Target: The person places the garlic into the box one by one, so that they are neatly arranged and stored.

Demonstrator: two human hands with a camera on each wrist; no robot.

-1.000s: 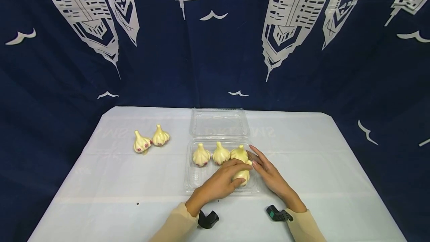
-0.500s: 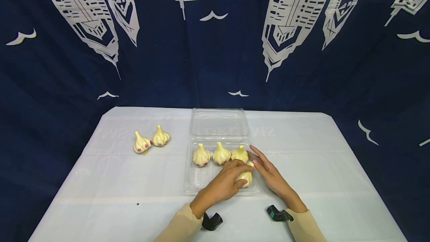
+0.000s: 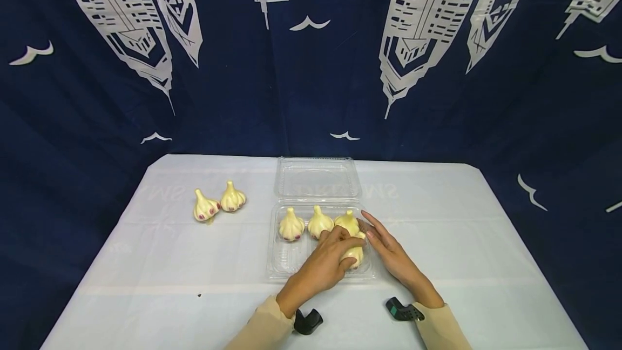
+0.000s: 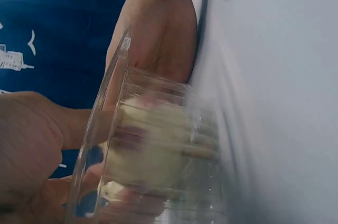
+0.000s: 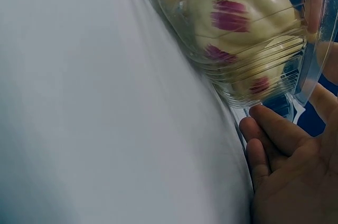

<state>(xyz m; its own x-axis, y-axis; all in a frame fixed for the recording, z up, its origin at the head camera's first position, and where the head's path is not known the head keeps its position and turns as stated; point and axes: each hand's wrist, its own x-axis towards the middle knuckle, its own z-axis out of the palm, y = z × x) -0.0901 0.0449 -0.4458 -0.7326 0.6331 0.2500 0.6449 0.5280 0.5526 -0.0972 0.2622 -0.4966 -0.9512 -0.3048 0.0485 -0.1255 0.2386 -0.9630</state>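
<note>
A clear plastic clamshell box (image 3: pixel 284 258) lies on the table with its lid (image 3: pixel 318 177) folded back flat. Along its back row sit a left garlic bulb (image 3: pixel 291 226), a middle one (image 3: pixel 319 222) and a right one (image 3: pixel 347 222). My left hand (image 3: pixel 320 263) reaches over the box and grips another garlic bulb (image 3: pixel 355 256) in the front right corner, its neck partly behind the fingers. My right hand (image 3: pixel 394 257) rests against the box's right side, fingers extended. In the right wrist view these fingers (image 5: pixel 282 131) touch the outer wall, and purple-marked garlic (image 5: pixel 237 15) shows through it.
Two more garlic bulbs lie at the back left of the white table (image 3: pixel 160 263), one garlic bulb (image 3: pixel 206 206) beside another garlic bulb (image 3: pixel 232 196). A small dark speck (image 3: pixel 199 295) is near the front. A dark blue patterned cloth (image 3: pixel 311 85) hangs behind.
My left hand has shifted slightly right and toward me with the garlic bulb, then a touch back. My right hand has stayed at the box's side.
</note>
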